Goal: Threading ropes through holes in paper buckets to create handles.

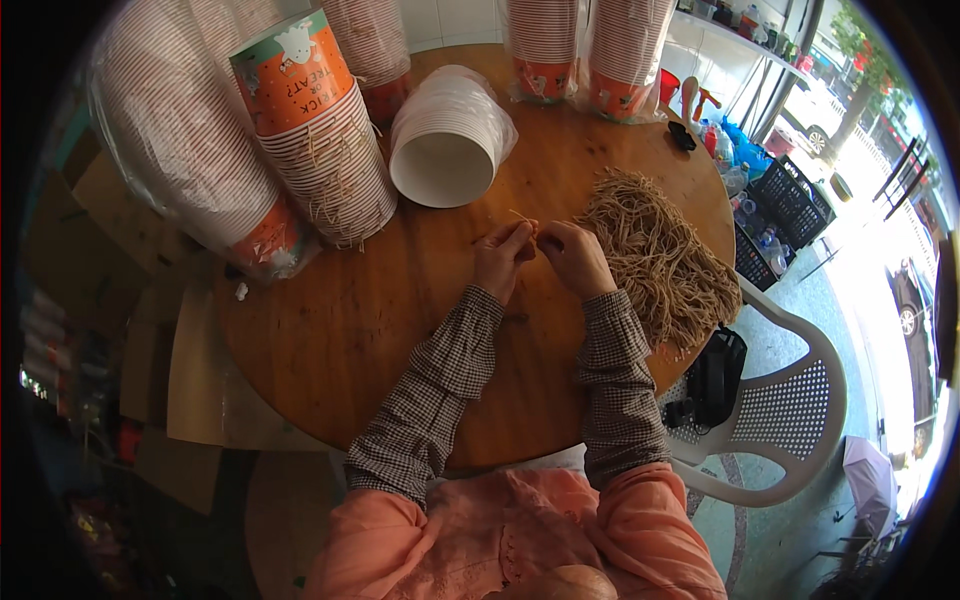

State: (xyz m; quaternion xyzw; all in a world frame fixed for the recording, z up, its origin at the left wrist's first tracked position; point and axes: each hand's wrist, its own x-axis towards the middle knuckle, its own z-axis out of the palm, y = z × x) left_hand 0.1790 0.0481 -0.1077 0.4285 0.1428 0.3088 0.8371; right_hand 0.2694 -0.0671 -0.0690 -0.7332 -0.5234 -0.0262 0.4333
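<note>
Close together over the middle of the round wooden table (400, 330), my left hand (502, 256) and my right hand (578, 258) have their fingers pinched. Between the fingertips a short end of tan cord shows above my left hand; the rest of it is hidden. Just right of my right hand lies a large heap of tan twisted cords (665, 260). Ahead and to the left stands a tall stack of orange printed paper buckets (325, 160), with tan strands hanging down its side. Beside that stack, white paper buckets (445, 165) in a clear bag lie with the open mouth toward me.
More bagged bucket stacks (180, 130) crowd the table's left side, with others (625, 60) along its back. A white plastic chair (780, 420) holding a black bag (715, 375) stands at the right. Cardboard (200, 380) lies at the lower left, and black crates (785, 210) stand beyond the table.
</note>
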